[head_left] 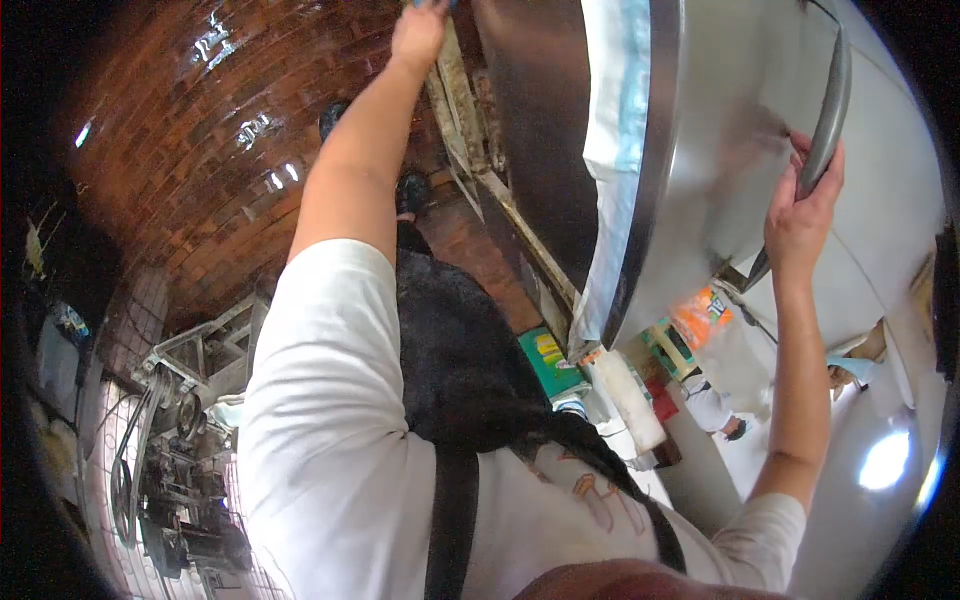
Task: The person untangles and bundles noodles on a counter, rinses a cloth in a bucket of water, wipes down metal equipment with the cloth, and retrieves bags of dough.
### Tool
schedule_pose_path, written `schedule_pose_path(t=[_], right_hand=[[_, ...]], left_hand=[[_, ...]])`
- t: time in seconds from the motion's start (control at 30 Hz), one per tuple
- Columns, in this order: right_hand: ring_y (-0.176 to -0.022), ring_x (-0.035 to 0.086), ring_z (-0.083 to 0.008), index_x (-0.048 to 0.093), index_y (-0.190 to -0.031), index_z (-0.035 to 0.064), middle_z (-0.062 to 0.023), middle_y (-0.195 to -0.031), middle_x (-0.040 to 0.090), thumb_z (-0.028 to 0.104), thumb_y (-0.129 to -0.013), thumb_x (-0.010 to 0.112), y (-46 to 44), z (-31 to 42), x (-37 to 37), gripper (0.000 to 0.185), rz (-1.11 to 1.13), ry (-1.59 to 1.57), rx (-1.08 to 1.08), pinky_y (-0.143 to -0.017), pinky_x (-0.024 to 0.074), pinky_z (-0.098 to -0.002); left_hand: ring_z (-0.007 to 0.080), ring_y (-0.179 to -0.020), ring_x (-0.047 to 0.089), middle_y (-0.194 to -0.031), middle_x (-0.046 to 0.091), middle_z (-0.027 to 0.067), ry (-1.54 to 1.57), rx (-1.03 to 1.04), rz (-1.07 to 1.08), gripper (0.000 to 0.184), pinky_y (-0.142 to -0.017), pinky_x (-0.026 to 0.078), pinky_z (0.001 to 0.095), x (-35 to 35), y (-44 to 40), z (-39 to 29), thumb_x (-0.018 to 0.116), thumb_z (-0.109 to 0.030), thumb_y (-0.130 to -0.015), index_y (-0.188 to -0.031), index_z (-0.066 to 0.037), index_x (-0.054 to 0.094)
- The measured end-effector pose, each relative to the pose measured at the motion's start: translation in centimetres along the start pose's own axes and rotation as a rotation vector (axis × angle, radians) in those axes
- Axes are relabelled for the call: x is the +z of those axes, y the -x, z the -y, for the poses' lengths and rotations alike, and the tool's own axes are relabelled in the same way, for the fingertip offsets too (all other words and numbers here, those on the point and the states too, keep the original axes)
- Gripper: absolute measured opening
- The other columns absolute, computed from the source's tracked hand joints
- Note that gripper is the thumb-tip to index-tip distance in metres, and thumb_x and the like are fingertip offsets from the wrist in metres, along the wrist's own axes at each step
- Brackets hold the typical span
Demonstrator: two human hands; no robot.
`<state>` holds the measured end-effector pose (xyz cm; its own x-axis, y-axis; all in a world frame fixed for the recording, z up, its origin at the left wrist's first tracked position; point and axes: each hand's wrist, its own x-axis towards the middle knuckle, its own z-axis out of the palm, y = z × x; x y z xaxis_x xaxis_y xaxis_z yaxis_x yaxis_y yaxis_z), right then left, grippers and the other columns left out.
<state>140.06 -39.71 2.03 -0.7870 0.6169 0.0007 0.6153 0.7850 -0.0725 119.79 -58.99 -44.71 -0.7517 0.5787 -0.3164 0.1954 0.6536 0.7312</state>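
My right hand (803, 215) is wrapped round a long grey handle (828, 110) on a shiny metal door (725, 100). A white and pale blue strip (618, 130) runs along the door's edge, beside a dark brown panel (545, 130). My left arm stretches out to the top of the view, where my left hand (422, 25) is partly cut off by the frame. Its fingers look curled over a small blue thing, too little of which shows to name. Close by that hand is a worn, dirty pale frame edge (458, 95).
Wet reddish-brown tiles (220, 130) cover the floor at the left. A machine with wheels and metal parts (180, 450) stands at the lower left. A green box (552, 362), an orange bag (703, 315) and another person (708, 405) show beyond the door's lower end.
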Motion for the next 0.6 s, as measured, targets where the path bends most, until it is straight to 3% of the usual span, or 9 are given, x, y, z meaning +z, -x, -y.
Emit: schedule_pose_path(t=[0.03, 0.07, 0.17, 0.2, 0.23, 0.33, 0.43, 0.53, 0.6], right_hand=[[-0.112, 0.064, -0.0278, 0.03, -0.149, 0.0102, -0.013, -0.124, 0.063, 0.0, -0.092, 0.054, -0.2, 0.1, 0.0, 0.062, -0.004, 0.001, 0.013, -0.095, 0.0493, -0.0374], [-0.111, 0.064, -0.0279, 0.03, -0.149, 0.0106, -0.0127, -0.124, 0.063, 0.0, -0.092, 0.053, -0.3, 0.1, 0.0, 0.062, -0.005, 0.002, 0.029, -0.095, 0.0495, -0.0376], [-0.111, 0.064, -0.0288, 0.028, -0.15, 0.0119, -0.0117, -0.125, 0.063, 0.002, -0.093, 0.053, 0.0, 0.0, -0.2, 0.063, 0.001, 0.007, 0.053, -0.093, 0.0502, -0.0385], [-0.111, 0.064, -0.0294, 0.027, -0.15, 0.0122, -0.0114, -0.125, 0.063, 0.003, -0.093, 0.053, -0.1, 0.0, -0.1, 0.063, -0.003, 0.005, 0.033, -0.093, 0.0504, -0.039], [-0.111, 0.064, -0.03, 0.027, -0.15, 0.0125, -0.0111, -0.125, 0.063, 0.004, -0.093, 0.053, -0.1, -0.1, -0.1, 0.064, -0.002, 0.006, 0.013, -0.092, 0.0506, -0.0395], [-0.11, 0.065, -0.0325, 0.025, -0.151, 0.013, -0.0117, -0.125, 0.064, 0.005, -0.092, 0.053, 0.0, -0.3, -0.2, 0.066, 0.001, 0.004, 0.031, -0.091, 0.0512, -0.0415], [-0.108, 0.065, -0.0343, 0.024, -0.151, 0.012, -0.0131, -0.125, 0.064, 0.003, -0.091, 0.054, -0.1, 0.2, -0.4, 0.067, 0.007, 0.042, 0.031, -0.089, 0.0518, -0.0427], [-0.108, 0.065, -0.0346, 0.024, -0.151, 0.0105, -0.0144, -0.125, 0.064, 0.002, -0.091, 0.054, -0.1, 0.0, -0.3, 0.068, -0.026, 0.058, -0.041, -0.089, 0.0517, -0.0429], [-0.109, 0.064, -0.0346, 0.023, -0.151, 0.0099, -0.0148, -0.124, 0.063, 0.002, -0.091, 0.054, 0.1, 0.1, -0.4, 0.068, -0.002, 0.05, -0.028, -0.09, 0.0514, -0.0425]], left_hand=[[0.0349, -0.089, 0.061, -0.144, 0.048, 0.0083, -0.379, 0.328, -0.016, 0.047, -0.084, 0.056, 0.0473, 3.0, 0.1, 2.6, 0.049, -0.004, -0.088, -0.133, -0.014, 0.059], [0.0369, -0.093, 0.061, -0.139, 0.052, 0.0136, -0.447, 0.42, 0.046, 0.05, -0.085, 0.055, 0.0485, 4.4, 2.5, 3.3, 0.045, -0.007, -0.092, -0.141, -0.016, 0.052], [0.0388, -0.097, 0.064, -0.125, 0.057, 0.0269, -0.255, 0.121, 0.448, 0.058, -0.086, 0.054, 0.0506, 4.7, 12.3, 0.8, 0.042, -0.012, -0.096, -0.153, -0.019, 0.032], [0.0371, -0.103, 0.063, -0.131, 0.056, 0.024, -0.252, 0.294, 0.569, 0.055, -0.088, 0.053, 0.0499, 7.4, 14.8, 3.1, 0.042, -0.009, -0.095, -0.149, -0.019, 0.04], [0.0381, -0.109, 0.062, -0.133, 0.058, 0.0186, -0.153, 0.481, 0.502, 0.05, -0.092, 0.052, 0.0471, 10.2, 17.5, 5.9, 0.043, -0.005, -0.093, -0.141, -0.016, 0.052], [0.0322, -0.109, 0.063, -0.13, 0.061, 0.017, 0.064, -0.083, 0.825, 0.044, -0.099, 0.05, 0.0428, 6.1, 17.9, 0.3, 0.051, -0.007, -0.091, -0.135, -0.008, 0.055], [0.0293, -0.105, 0.065, -0.123, 0.065, 0.0139, 1.067, -0.567, 0.354, 0.036, -0.093, 0.053, 0.0408, 4.6, 18.0, -0.9, 0.05, -0.022, -0.101, -0.131, -0.004, 0.056], [0.0266, -0.111, 0.063, -0.128, 0.063, 0.0103, 1.946, -0.709, 0.51, 0.045, -0.098, 0.048, 0.0409, -3.4, 19.6, -4.4, 0.043, -0.035, -0.105, -0.133, -0.002, 0.055], [0.0261, -0.113, 0.06, -0.127, 0.063, 0.01, 1.729, -0.811, 0.239, 0.046, -0.101, 0.047, 0.0434, -0.8, 20.1, -5.4, 0.041, -0.034, -0.104, -0.135, -0.002, 0.053]])
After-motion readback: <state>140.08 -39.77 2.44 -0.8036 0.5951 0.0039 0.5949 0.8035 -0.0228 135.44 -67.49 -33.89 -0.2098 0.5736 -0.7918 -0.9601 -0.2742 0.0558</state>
